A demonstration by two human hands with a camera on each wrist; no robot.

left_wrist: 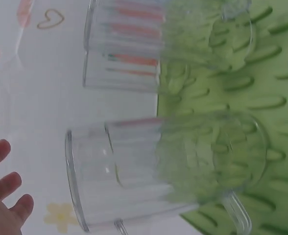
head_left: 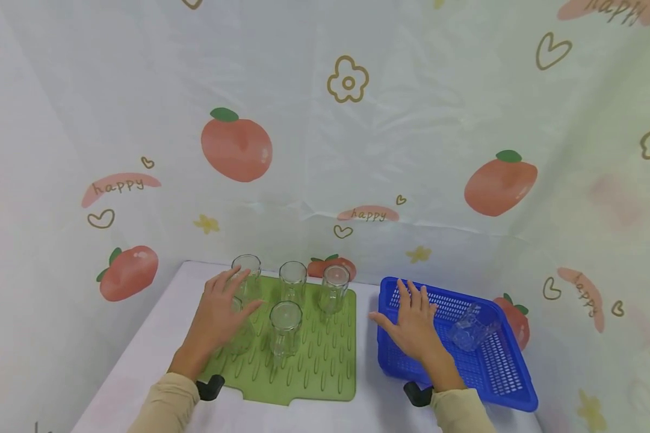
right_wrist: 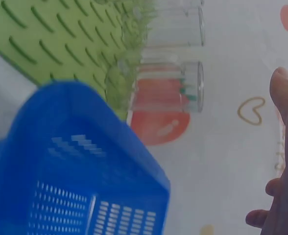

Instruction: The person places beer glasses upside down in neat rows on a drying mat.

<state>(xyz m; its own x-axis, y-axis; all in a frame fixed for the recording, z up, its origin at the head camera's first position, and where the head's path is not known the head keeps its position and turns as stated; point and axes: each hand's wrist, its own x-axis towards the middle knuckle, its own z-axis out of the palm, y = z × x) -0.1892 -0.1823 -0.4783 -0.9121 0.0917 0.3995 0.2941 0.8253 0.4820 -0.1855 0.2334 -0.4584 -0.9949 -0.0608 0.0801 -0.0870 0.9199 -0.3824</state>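
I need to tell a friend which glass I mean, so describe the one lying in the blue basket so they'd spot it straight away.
Look right of the green drying mat to the blue basket on the white table. Inside it, just beyond the right hand, lies one clear glass. Unlike the glasses standing on the mat, it is on its side and alone in the basket.

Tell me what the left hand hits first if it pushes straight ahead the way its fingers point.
Most likely the back-left glass on the green mat: the left hand spreads open, fingertips aimed at it. Depth is unclear; it may already be touching a nearer glass.
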